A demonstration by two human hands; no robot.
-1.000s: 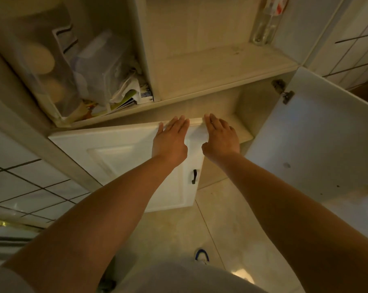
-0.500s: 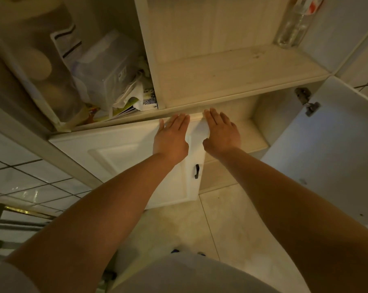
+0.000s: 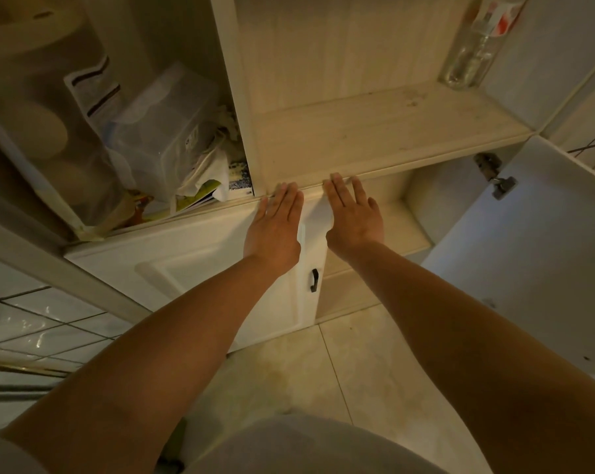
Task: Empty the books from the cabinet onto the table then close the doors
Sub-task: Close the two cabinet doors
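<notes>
The white lower-left cabinet door [image 3: 193, 268] with a small dark handle [image 3: 314, 280] lies nearly flush with the cabinet front. My left hand [image 3: 275, 227] presses flat on its upper right corner, fingers straight. My right hand [image 3: 352, 213] is held flat beside it, fingertips reaching the edge of the wooden shelf [image 3: 374, 131] above the open lower-right compartment. The right door [image 3: 528, 254] stands swung wide open on its hinge [image 3: 501, 186]. No books show in the lower compartment or on the bare shelf.
The upper-left compartment holds a clear plastic box [image 3: 162, 131], papers [image 3: 203, 179] and a bagged bundle [image 3: 39, 124]. A clear bottle [image 3: 473, 46] stands at the back right of the shelf. Beige floor tiles [image 3: 340, 364] lie below.
Both hands have pushed forward and the left door has swung from ajar to nearly flush with the cabinet. The view has moved closer.
</notes>
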